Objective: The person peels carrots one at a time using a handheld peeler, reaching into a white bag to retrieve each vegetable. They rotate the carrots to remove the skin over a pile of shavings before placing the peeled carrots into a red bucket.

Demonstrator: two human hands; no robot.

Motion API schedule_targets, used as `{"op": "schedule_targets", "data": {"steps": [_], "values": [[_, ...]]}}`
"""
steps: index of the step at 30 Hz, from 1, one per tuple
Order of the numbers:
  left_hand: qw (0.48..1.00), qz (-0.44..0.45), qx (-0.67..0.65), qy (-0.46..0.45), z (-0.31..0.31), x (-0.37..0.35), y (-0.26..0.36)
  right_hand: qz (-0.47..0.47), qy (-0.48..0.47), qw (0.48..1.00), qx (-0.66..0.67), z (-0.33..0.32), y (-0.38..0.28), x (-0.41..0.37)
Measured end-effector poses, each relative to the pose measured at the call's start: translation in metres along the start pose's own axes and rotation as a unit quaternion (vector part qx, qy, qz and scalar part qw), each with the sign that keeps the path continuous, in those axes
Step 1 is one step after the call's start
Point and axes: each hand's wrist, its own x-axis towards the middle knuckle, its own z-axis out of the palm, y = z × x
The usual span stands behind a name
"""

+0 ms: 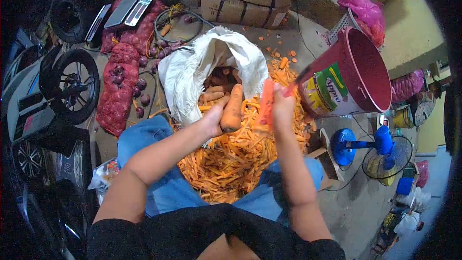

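My left hand [212,119] is closed round the thick lower end of a large carrot [234,106], its narrower end pointing away from me. Dark patches mark the carrot's skin. To its right, my right hand [283,108] grips a red-orange tool [266,103], long and flat with dark spots, smeared by motion; I cannot tell its exact kind. Beneath both hands lies a heap of orange carrot peelings [226,171], spread between my legs. Just beyond my left hand, an open white woven sack [180,74] holds more carrots [214,94].
A maroon bucket [313,79] leans at the right, near a blue fan [383,139]. Left are red net bags of onions [118,96], loose onions [140,84], a scale [139,8] and a motorcycle wheel [74,86]. Cardboard boxes [240,7] stand behind the sack.
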Motion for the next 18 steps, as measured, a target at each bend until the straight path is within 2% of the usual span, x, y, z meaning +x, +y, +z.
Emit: {"op": "schedule_targets", "data": {"steps": [2,4,6,8,9,10,12,14,16,18], "values": [[1.0,-0.008,0.001,-0.012,0.001,-0.001,-0.005,0.002,-0.009,1.0,0.012,0.015,0.009,-0.01],[0.999,-0.026,-0.038,-0.017,0.007,-0.002,-0.012,0.068,-0.025,0.991,0.112,0.019,0.02,0.0],[0.999,-0.024,-0.017,-0.028,0.009,-0.003,-0.013,0.101,-0.018,0.992,0.073,0.026,0.01,-0.005],[0.997,-0.024,-0.05,-0.049,0.014,-0.008,-0.011,-0.029,-0.023,0.999,-0.017,0.037,0.015,-0.009],[0.997,-0.022,-0.052,-0.045,0.014,-0.008,-0.011,-0.076,-0.037,0.996,-0.011,0.039,0.008,-0.015],[0.998,-0.026,-0.044,-0.027,0.013,-0.008,-0.012,-0.073,-0.041,0.996,-0.011,0.042,0.01,-0.019],[0.999,-0.031,-0.037,-0.008,0.012,-0.007,-0.012,-0.174,-0.041,0.979,-0.101,0.044,0.011,-0.024],[0.999,-0.019,0.025,-0.013,0.012,-0.005,-0.012,-0.18,-0.044,0.976,-0.112,0.043,0.006,-0.026],[0.998,-0.024,0.051,-0.026,0.012,-0.001,-0.01,-0.14,-0.035,0.988,-0.055,0.041,0.002,-0.02],[0.998,-0.007,0.062,-0.025,0.022,-0.003,-0.005,-0.16,-0.013,0.982,-0.103,0.039,0.01,-0.011]]}}
